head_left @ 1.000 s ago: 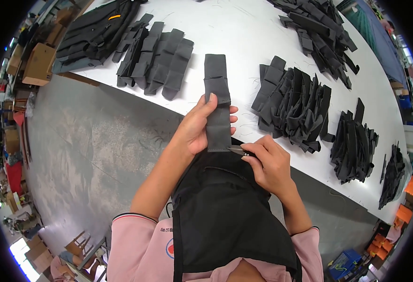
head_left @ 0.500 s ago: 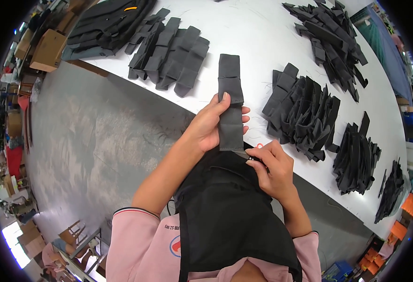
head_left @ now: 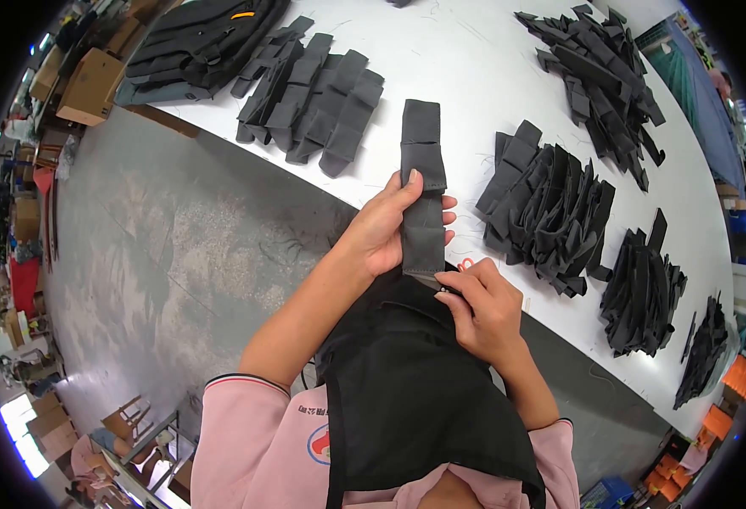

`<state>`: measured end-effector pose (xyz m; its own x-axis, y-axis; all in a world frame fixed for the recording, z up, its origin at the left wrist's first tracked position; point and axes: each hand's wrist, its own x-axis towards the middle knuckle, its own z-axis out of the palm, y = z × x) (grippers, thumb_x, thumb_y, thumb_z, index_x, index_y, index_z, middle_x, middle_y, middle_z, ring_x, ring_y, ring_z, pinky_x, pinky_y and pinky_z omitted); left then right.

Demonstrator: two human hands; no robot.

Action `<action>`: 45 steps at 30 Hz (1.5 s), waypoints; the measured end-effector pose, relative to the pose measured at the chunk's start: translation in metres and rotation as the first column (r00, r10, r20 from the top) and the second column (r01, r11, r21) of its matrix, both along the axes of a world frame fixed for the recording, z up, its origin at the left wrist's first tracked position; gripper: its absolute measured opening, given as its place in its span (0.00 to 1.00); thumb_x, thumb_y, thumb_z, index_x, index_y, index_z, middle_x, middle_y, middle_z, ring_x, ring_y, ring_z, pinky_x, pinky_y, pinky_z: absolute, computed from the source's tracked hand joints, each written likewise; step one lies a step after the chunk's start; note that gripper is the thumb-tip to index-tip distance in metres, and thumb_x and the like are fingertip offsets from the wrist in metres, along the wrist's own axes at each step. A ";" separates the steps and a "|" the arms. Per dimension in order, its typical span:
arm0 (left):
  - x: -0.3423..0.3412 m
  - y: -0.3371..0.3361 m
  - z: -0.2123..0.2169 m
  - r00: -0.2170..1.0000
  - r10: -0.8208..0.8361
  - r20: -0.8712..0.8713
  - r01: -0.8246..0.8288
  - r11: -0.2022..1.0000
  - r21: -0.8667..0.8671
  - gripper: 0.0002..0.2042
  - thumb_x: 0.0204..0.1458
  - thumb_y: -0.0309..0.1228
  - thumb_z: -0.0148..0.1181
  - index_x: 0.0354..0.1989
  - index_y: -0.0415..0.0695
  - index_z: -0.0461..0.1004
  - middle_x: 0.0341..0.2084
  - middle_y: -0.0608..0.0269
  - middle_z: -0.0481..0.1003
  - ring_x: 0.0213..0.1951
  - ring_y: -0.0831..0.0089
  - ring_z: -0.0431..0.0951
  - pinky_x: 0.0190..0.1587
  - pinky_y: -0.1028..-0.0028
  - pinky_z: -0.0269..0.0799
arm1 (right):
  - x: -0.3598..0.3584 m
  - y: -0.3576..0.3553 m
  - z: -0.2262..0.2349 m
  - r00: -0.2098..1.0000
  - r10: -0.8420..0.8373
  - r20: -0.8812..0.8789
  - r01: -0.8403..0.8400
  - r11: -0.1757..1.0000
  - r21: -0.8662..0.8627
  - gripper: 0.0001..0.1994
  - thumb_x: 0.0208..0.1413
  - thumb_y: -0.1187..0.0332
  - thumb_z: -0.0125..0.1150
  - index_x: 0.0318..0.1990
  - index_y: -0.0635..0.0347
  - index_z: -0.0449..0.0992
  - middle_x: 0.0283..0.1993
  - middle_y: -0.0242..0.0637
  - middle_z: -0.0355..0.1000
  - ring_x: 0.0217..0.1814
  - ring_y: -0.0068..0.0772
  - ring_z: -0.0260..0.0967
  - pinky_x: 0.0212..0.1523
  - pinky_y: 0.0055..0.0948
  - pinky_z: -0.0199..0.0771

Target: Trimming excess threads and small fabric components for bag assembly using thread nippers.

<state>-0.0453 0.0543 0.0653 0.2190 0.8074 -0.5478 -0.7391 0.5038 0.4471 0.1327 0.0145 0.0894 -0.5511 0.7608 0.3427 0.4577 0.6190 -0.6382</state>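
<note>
My left hand (head_left: 387,222) grips a dark grey folded fabric strip (head_left: 424,225), thumb on its front and fingertips showing beyond its right edge. The strip stands lengthwise over the table's near edge, with stitching along its folds and lower end. At that lower end, my right hand (head_left: 489,316) is closed on what looks like small black thread snips (head_left: 443,290), mostly hidden by the fingers. Their thin tip touches or nearly touches the strip's bottom edge. An orange-red loop (head_left: 466,264) shows just behind the right hand; whether it belongs to the snips I cannot tell.
On the white table (head_left: 449,59) lie several piles of dark strips: one to the left (head_left: 314,106), one to the right (head_left: 547,208), others farther along. A black backpack (head_left: 199,51) rests at the far left. A black apron (head_left: 424,399) covers my front.
The right hand has shifted slightly left along the strip's lower end. The left hand still holds the strip in nearly the same place.
</note>
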 end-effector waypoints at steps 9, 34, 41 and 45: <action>0.003 -0.001 -0.002 1.000 -0.014 -0.010 0.014 1.000 0.018 0.18 0.60 0.44 0.46 0.50 0.45 0.58 0.42 0.50 0.71 0.39 0.65 0.76 0.41 0.60 0.78 | -0.002 0.003 -0.002 0.998 0.017 0.059 -0.014 0.998 -0.058 0.13 0.39 0.75 0.66 0.36 0.60 0.76 0.26 0.36 0.64 0.23 0.34 0.64 0.23 0.29 0.63; 0.012 -0.007 0.005 0.949 0.055 -0.311 0.004 0.983 0.185 0.18 0.61 0.41 0.47 0.52 0.42 0.57 0.39 0.52 0.75 0.30 0.72 0.76 0.28 0.73 0.75 | -0.008 -0.013 -0.024 0.990 0.122 0.074 -0.125 0.991 0.038 0.15 0.32 0.75 0.63 0.33 0.56 0.72 0.25 0.33 0.60 0.22 0.33 0.62 0.23 0.30 0.63; 0.012 -0.011 0.004 0.952 0.072 -0.297 -0.008 0.978 0.211 0.19 0.61 0.40 0.47 0.53 0.41 0.56 0.38 0.51 0.75 0.29 0.71 0.77 0.27 0.73 0.75 | 0.009 -0.009 -0.002 0.980 -0.177 -0.096 0.151 0.961 -0.234 0.17 0.37 0.74 0.68 0.39 0.58 0.74 0.30 0.35 0.67 0.26 0.33 0.66 0.27 0.27 0.65; 0.013 -0.011 0.007 0.951 0.068 -0.301 -0.002 0.977 0.213 0.19 0.61 0.40 0.46 0.54 0.40 0.56 0.39 0.50 0.75 0.29 0.70 0.77 0.28 0.73 0.76 | 0.007 -0.003 -0.004 0.970 -0.241 0.019 0.241 0.971 0.000 0.15 0.38 0.75 0.68 0.38 0.59 0.74 0.29 0.36 0.66 0.25 0.33 0.65 0.26 0.26 0.65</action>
